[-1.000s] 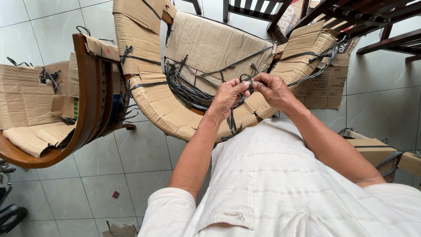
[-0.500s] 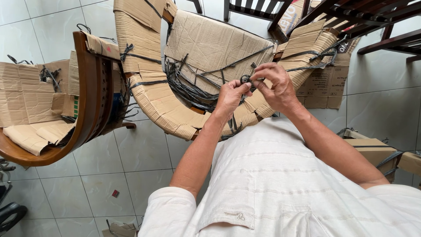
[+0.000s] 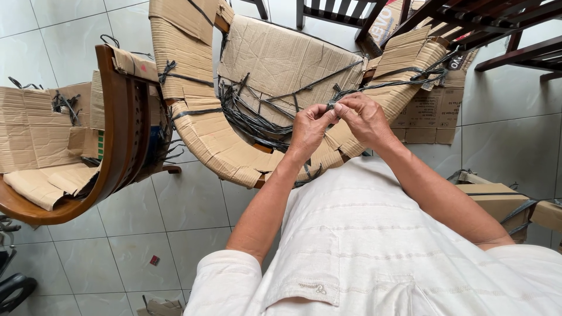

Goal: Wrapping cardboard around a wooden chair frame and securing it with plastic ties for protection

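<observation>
Head view, looking down: both hands meet over the front rim of a cardboard-wrapped chair [image 3: 234,146]. The left hand [image 3: 308,127] and the right hand [image 3: 364,119] are each closed, fingertips pinched on a black plastic strap [image 3: 389,83] at the point where the thumbs come together. Half a second ago the right hand was lifted higher, working a small loop of strap; now it has dropped level with the left, the loop is no longer visible, and the strap runs taut from the fingers up and right toward the far arm of the chair. By my reading the loop has been drawn in and the strap is under tension, so the tie at this spot is being pulled snug.

A tangle of loose black straps [image 3: 249,117] lies on the cardboard seat just left of the hands. Beside the chair on the left stands a second, dark wooden chair [image 3: 120,146], also partly wrapped, close enough that the gap between the 2 is narrow. Dark wooden furniture [image 3: 497,29] crowds the upper right. Another strapped cardboard package [image 3: 497,202] sits near the right elbow. Tiled floor [image 3: 187,234] lies below left of the arms.
</observation>
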